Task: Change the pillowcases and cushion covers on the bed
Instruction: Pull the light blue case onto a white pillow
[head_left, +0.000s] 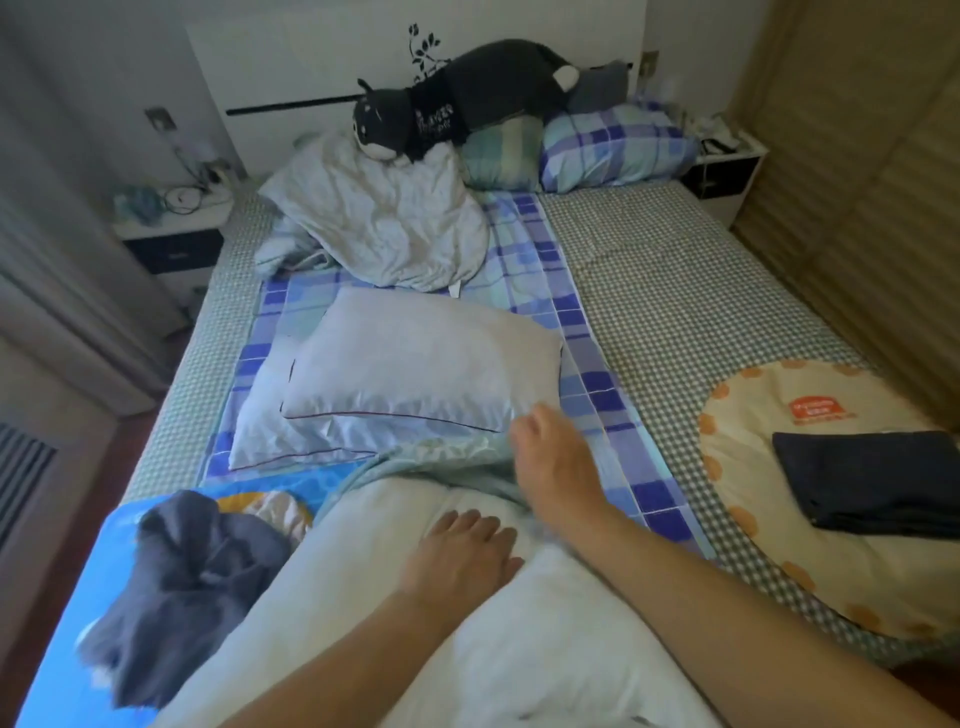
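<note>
The left hand (462, 556) lies flat, fingers straight and together, pressing on a white uncovered pillow (415, 613) that fills the near end of the bed. The right hand (550, 457) reaches just beyond it, blurred, fingers curled at the edge of a pale green patterned pillowcase (441, 462) bunched over the far end of that pillow; whether it actually pinches the cloth I cannot tell. Just beyond the right hand sit two bare white pillows with dark piping (415, 364), stacked one on the other on a blue and purple checked sheet (597, 364). To the left of the left hand a crumpled dark grey cloth (192, 582) lies on a bright blue printed cover (78, 597). Well to the right of both hands, a folded navy cloth (872, 483) rests on a round cream cushion with orange dots (779, 519). Far beyond the hands, at the headboard, a grey plush cat (457, 98) lies over a rumpled pale pillow (384, 218) and a blue checked pillow (613, 145).
</note>
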